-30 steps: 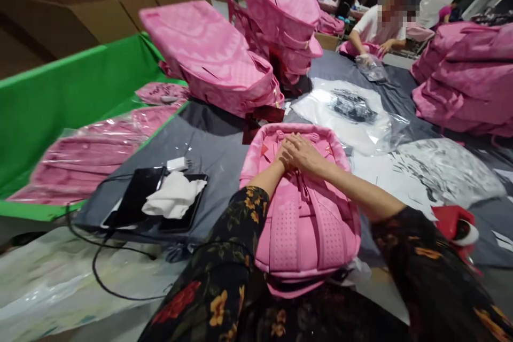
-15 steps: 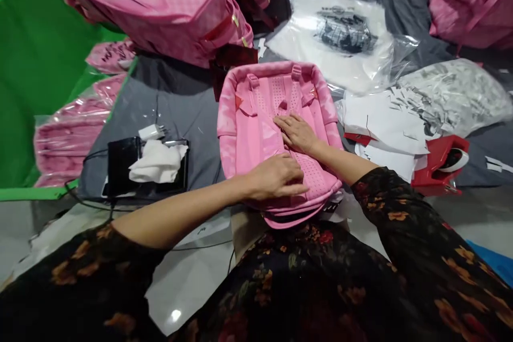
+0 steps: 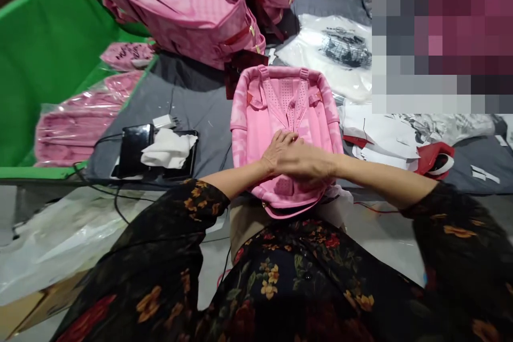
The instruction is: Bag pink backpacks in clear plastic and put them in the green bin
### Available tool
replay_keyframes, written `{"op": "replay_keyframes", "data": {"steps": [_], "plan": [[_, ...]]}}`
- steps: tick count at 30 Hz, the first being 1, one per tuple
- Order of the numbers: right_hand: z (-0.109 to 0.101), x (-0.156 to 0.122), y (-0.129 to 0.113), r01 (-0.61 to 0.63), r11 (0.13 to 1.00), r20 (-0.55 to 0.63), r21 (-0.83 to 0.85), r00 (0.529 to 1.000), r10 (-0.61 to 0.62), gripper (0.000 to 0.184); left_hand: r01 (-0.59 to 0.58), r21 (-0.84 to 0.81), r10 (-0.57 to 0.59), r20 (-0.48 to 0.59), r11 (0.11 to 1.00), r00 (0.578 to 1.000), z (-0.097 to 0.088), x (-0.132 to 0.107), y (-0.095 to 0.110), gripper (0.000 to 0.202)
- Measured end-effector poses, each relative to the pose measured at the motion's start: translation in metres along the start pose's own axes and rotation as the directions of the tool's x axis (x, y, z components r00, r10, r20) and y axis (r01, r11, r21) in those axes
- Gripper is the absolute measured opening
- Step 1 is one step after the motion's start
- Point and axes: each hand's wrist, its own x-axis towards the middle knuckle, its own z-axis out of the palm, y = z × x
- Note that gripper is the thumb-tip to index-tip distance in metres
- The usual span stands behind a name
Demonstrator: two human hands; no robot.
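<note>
A pink backpack [image 3: 280, 101] lies on the grey table with its padded back and shoulder straps facing up, its bottom edge towards me. Both my hands rest on its lower half. My left hand [image 3: 278, 149] lies flat with its fingers stretched over the straps. My right hand [image 3: 312, 163] comes in from the right and lies across the left one, slightly blurred, fingers flat. Neither hand holds anything. My sleeves are dark with a flower print.
Pink backpacks [image 3: 192, 5] are stacked behind. A green bin [image 3: 48, 64] on the left holds bagged pink backpacks [image 3: 72, 128]. A black device with a white cloth [image 3: 168, 147] and cables lies left of the backpack; printed plastic bags [image 3: 336, 48], white sheets [image 3: 380, 133] and a red tape dispenser [image 3: 436, 157] lie to the right.
My left hand has moved up from the backpack's bottom edge to meet my right hand, which slid down; they now overlap. The view has shifted slightly.
</note>
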Motion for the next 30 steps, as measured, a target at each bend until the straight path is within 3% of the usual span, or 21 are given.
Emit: {"op": "replay_keyframes", "data": {"steps": [2,4,9,13,16,18,20,23,25,28,30], "plan": [[0.007,-0.002,-0.021,0.207,0.975,0.167,0.082,0.962,-0.218,0.026,-0.079,0.019,0.078,0.037,0.997,0.996,-0.002,0.003,-0.004,0.048],[0.021,0.000,-0.026,0.218,0.971,0.215,0.101,0.948,-0.235,0.024,-0.094,0.045,0.092,0.048,0.995,0.995,0.001,0.002,-0.007,0.050],[0.059,0.008,0.005,0.281,0.957,0.224,0.073,0.930,-0.291,0.025,0.202,0.087,-0.195,-0.087,0.976,0.977,0.008,-0.002,-0.010,0.066],[0.074,0.007,0.023,0.201,0.980,0.164,-0.005,0.967,-0.197,0.028,0.325,0.080,-0.315,-0.117,0.942,0.942,0.006,0.009,-0.010,0.080],[0.075,0.004,0.011,0.142,0.988,0.083,-0.063,0.987,-0.136,0.028,0.338,0.105,-0.333,-0.067,0.935,0.941,0.002,0.006,-0.006,0.081],[0.074,0.002,-0.006,0.054,0.992,-0.059,-0.113,0.996,-0.061,0.026,0.321,0.135,-0.321,-0.021,0.937,0.947,0.004,-0.009,0.003,0.080],[0.072,-0.002,-0.021,-0.045,0.989,-0.227,-0.144,0.974,0.011,0.025,0.274,0.163,-0.279,0.004,0.948,0.960,0.010,-0.031,0.013,0.080],[0.058,-0.005,-0.015,-0.198,0.964,-0.372,-0.175,0.920,0.121,0.030,0.167,0.180,-0.174,0.026,0.969,0.984,0.017,-0.059,0.021,0.086],[0.041,-0.006,0.010,-0.433,0.887,-0.436,-0.158,0.837,0.331,0.042,0.137,0.179,-0.144,0.031,0.974,0.989,0.010,-0.059,0.019,0.089],[0.013,-0.003,0.059,-0.774,0.627,-0.383,-0.091,0.608,0.695,0.051,0.195,0.168,-0.189,-0.052,0.966,0.981,-0.015,-0.023,0.005,0.082],[-0.004,0.003,0.088,-0.841,0.528,-0.239,-0.119,0.541,0.807,0.045,0.216,0.177,-0.191,-0.145,0.960,0.971,-0.030,0.014,-0.009,0.075]]}}
